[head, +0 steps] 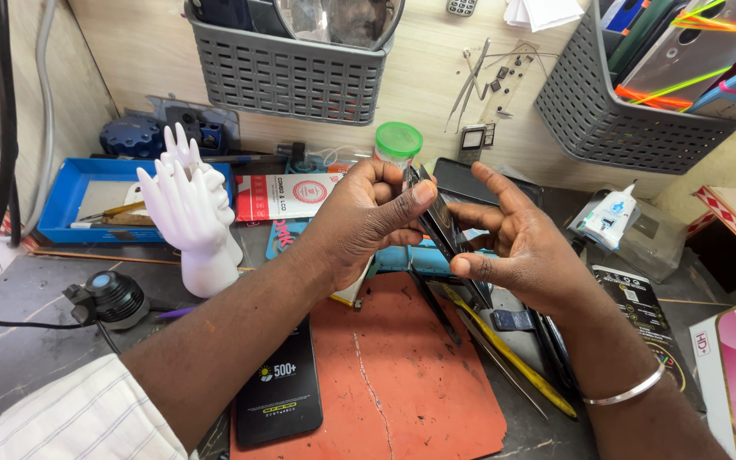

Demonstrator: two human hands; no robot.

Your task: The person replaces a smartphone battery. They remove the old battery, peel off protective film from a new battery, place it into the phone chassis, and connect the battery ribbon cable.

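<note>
A: Fingers first. What's the left hand (368, 223) doing?

B: Thumb + forefinger pinched on the top edge of a thin dark phone (436, 223), rest of the fingers curled behind it. Right hand (513, 243) has the other side: index laid out straight along the upper edge, thumb pressing low on the face. Both closed on it, no slack.

A: So where's the phone, exactly?

B: Off the bench, held up edge-on btwn the two hands, tilted, above the far end of the red mat (402, 375). Probably so the seam faces the eyes, I'd say.

A: And around them?

B: Under the right wrist: a yellow pry stick (513, 358) and thin metal tools, just beside the mat, in easy reach. Black packet (281, 392) lies under the left forearm. Further left, a white hand-shaped stand (191, 213), a blue tray (70, 196) w/ small tools. Green-capped bottle (398, 145) stands behind the hands, near the wall; grey baskets (291, 77) hang above.
</note>
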